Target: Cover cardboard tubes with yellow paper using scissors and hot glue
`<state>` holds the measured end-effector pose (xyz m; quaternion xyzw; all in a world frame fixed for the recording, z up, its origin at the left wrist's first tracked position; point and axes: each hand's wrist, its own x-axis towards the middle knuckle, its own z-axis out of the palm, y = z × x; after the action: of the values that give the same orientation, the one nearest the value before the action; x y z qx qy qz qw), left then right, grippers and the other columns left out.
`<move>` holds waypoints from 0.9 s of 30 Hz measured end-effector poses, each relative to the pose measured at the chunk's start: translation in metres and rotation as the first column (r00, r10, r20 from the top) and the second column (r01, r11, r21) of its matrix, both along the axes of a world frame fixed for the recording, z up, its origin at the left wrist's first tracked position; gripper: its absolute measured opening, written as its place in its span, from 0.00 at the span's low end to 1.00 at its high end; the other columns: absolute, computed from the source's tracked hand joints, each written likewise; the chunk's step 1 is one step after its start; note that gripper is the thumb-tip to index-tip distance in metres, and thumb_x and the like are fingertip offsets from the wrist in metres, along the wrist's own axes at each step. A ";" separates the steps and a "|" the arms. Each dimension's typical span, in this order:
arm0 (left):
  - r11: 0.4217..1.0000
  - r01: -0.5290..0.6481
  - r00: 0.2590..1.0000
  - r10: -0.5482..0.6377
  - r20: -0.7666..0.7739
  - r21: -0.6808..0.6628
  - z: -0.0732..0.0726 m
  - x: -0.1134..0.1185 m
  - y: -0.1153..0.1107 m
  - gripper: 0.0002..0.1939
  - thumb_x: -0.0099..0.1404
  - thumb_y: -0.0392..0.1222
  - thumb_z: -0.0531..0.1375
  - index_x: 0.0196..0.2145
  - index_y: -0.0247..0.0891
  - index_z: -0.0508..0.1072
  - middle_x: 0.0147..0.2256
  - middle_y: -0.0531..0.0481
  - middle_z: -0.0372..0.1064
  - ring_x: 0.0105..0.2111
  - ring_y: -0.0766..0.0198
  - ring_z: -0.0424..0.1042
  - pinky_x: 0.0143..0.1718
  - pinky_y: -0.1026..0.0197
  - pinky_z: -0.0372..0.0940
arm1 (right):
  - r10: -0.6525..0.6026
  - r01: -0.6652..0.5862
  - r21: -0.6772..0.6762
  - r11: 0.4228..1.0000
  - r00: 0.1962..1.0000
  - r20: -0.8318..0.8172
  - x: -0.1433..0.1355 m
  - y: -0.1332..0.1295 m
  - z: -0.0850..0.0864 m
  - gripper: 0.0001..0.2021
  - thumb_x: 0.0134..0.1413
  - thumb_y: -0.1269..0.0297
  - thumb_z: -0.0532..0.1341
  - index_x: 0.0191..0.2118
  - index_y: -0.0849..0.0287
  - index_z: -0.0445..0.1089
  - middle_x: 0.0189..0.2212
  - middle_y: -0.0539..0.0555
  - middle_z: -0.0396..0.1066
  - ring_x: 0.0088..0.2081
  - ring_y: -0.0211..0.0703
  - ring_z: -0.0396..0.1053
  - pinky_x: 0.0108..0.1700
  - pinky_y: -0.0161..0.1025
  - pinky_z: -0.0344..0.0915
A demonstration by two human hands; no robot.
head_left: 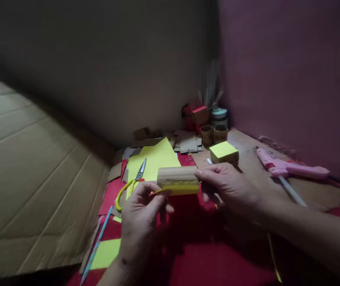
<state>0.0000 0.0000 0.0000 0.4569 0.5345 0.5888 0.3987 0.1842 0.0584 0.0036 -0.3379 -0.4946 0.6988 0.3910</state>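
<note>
A rolled piece of brown cardboard is held up above the red surface, with a strip of yellow paper along its lower edge. My left hand pinches the yellow strip at its left end. At the right end, the fingers of my right hand are closed on the cardboard roll. Scissors with yellow handles lie just beyond my left hand, on a sheet of yellow paper. Behind my right hand stands a small cardboard block with a yellow top.
A pink glue gun lies at the right. A blue pencil and a yellow paper piece are at the lower left. Two cardboard cups and a lidded jar stand behind. A large cardboard sheet rises on the left.
</note>
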 end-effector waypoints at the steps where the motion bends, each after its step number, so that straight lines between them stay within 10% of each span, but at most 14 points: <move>1: 1.000 -0.003 1.000 0.003 0.020 0.017 0.000 -0.001 0.001 0.09 0.57 0.33 0.64 0.30 0.40 0.65 0.17 0.59 0.70 0.14 0.72 0.64 0.15 0.74 0.59 | 0.006 -0.006 0.006 1.000 1.000 0.006 0.000 -0.001 -0.001 0.18 0.55 0.55 0.61 0.22 0.63 0.67 0.11 0.49 0.65 0.11 0.29 0.57 0.13 0.25 0.50; 27: 0.995 -0.037 0.998 0.033 0.053 0.090 0.001 -0.002 0.008 0.20 0.51 0.34 0.67 0.36 0.39 0.61 0.30 0.56 0.71 0.12 0.76 0.63 0.10 0.73 0.59 | 0.054 -0.052 0.062 0.997 0.998 -0.032 -0.002 0.000 -0.006 0.16 0.53 0.53 0.63 0.28 0.64 0.71 0.16 0.54 0.71 0.15 0.35 0.66 0.18 0.31 0.63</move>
<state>-0.0022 0.0081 0.0011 0.4499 0.5046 0.6310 0.3806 0.1824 0.0584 -0.0024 -0.3005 -0.5179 0.6991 0.3908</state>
